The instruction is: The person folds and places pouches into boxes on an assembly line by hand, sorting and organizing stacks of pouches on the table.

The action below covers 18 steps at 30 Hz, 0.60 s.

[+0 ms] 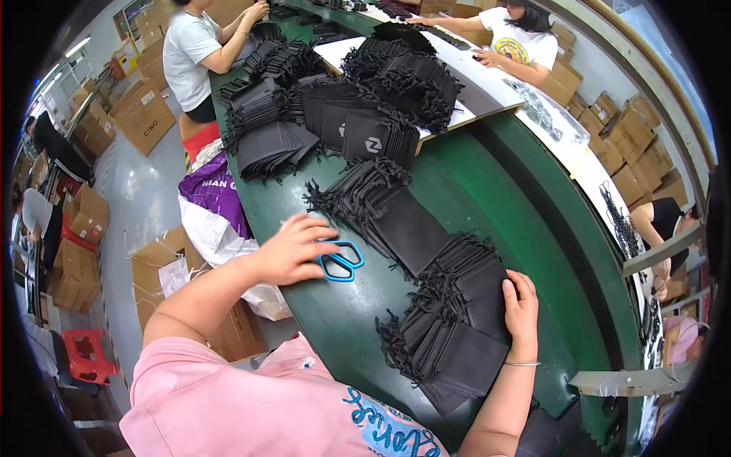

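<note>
Black corded pouches (pixel 474 352), blue looped handles (pixel 346 264)

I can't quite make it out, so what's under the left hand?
Blue looped handles stick out beside the left hand, with green table around. Anything under the hand itself is covered.

We note a pink short-sleeved top (pixel 221 404), teal cursive lettering over a pale-blue print (pixel 392 433) in front, thin bangle (pixel 521 364) at right wrist (pixel 524 351).
</note>
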Available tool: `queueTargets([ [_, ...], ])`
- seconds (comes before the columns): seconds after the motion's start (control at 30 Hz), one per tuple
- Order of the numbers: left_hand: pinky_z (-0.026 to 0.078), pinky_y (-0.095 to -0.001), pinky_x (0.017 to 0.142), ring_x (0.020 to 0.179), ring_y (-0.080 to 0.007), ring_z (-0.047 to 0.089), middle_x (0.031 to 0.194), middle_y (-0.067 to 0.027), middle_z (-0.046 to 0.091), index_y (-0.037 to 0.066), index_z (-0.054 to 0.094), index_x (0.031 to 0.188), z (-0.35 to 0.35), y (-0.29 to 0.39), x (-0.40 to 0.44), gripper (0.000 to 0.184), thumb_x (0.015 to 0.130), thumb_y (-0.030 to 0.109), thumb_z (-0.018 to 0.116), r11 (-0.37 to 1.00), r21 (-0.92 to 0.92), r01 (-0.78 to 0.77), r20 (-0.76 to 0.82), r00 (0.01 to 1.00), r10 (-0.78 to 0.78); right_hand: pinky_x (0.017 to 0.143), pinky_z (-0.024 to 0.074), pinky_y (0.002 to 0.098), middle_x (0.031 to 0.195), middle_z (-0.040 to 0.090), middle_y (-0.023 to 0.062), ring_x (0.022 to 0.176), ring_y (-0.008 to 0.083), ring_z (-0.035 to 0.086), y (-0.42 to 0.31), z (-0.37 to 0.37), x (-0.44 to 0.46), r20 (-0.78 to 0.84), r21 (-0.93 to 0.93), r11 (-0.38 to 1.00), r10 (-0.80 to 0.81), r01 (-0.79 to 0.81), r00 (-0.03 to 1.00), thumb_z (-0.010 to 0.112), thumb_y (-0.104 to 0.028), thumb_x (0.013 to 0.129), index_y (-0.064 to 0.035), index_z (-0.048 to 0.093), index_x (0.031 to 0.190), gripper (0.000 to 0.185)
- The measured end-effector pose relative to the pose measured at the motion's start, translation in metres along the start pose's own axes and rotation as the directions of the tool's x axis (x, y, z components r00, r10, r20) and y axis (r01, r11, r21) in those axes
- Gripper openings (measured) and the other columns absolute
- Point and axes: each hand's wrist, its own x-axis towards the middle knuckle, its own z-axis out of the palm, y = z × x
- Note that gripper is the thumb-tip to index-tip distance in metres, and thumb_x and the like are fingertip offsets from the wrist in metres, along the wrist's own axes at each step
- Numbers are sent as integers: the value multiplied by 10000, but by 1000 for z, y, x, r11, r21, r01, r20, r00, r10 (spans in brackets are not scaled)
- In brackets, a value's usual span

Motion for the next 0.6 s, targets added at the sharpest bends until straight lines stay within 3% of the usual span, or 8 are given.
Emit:
queueTargets([
  [0.03, 368, -451, 1000, 1148, -290, 503, 1250, -103, 555, 96, 601, 1145, -12, -12, 1, 399, 885, 399, 594, 986, -155, 57, -21, 998, -61, 856, 465, 317, 1089, 642, 90, 963, 242, 583, 1, -1, 1, 3, 1, 1000, -2, 2, 1000, 623, -169, 900, -16, 652, 1093, 248],
  [0.1, 392, -422, 974, 1092, -306, 531, 1190, -100, 582, 67, 610, 1093, -7, -54, -9, 356, 860, 335, 629, 927, -119, 355, -438, 819, -371, 858, 464, 318, 1089, 642, 92, 965, 243, 583, 3, 3, 0, 11, 11, 1000, 8, -8, 1000, 623, -169, 901, -13, 650, 1095, 250],
  [0.17, 395, -407, 980, 1130, -325, 505, 1216, -129, 547, 59, 583, 1154, -31, -81, 19, 423, 834, 325, 659, 798, 43, 601, -623, 641, -449, 858, 464, 318, 1089, 642, 91, 965, 243, 582, 1, 6, -3, 19, 20, 1000, 18, -18, 1000, 625, -168, 900, -14, 650, 1096, 251],
  [0.2, 383, -436, 1007, 1226, -341, 449, 1352, -165, 460, 68, 493, 1314, -29, -100, 24, 638, 822, 436, 668, 634, 165, 756, -595, 589, -547, 858, 464, 318, 1089, 641, 91, 965, 243, 581, 0, 5, -3, 20, 19, 1000, 18, -18, 1000, 626, -167, 899, -14, 650, 1096, 251],
  [0.27, 361, -479, 1036, 1324, -358, 368, 1471, -191, 341, 89, 353, 1446, -27, -114, 45, 845, 805, 549, 654, 311, 320, 895, -438, 431, -789, 859, 463, 318, 1089, 641, 90, 965, 243, 580, -1, 1, 0, 11, 10, 1000, 18, -18, 1000, 628, -165, 897, -14, 650, 1097, 251],
  [0.3, 361, -479, 1036, 1324, -358, 368, 1471, -191, 341, 89, 353, 1446, -26, -119, 52, 845, 805, 549, 654, 318, 319, 893, -436, 437, -787, 859, 463, 318, 1089, 641, 90, 965, 243, 580, 0, 1, 0, 5, 6, 1000, 24, -24, 1000, 628, -165, 897, -14, 650, 1097, 251],
  [0.43, 358, -533, 1027, 1376, -368, 304, 1527, -188, 267, 87, 280, 1486, -23, -129, 70, 971, 774, 648, 628, 172, 223, 960, -215, 220, -951, 859, 463, 319, 1088, 642, 89, 962, 239, 578, 0, 1, 0, 18, 26, 1000, 16, -16, 1000, 633, -166, 893, -15, 652, 1095, 253],
  [0.6, 403, -479, 1010, 1321, -370, 393, 1466, -218, 368, 52, 358, 1443, -15, -134, 50, 874, 809, 601, 607, 268, 366, 891, -267, 377, -887, 857, 463, 317, 1086, 642, 88, 962, 235, 577, 1, 1, 1, 24, 27, 999, 24, -25, 999, 638, -160, 887, -14, 654, 1094, 254],
])
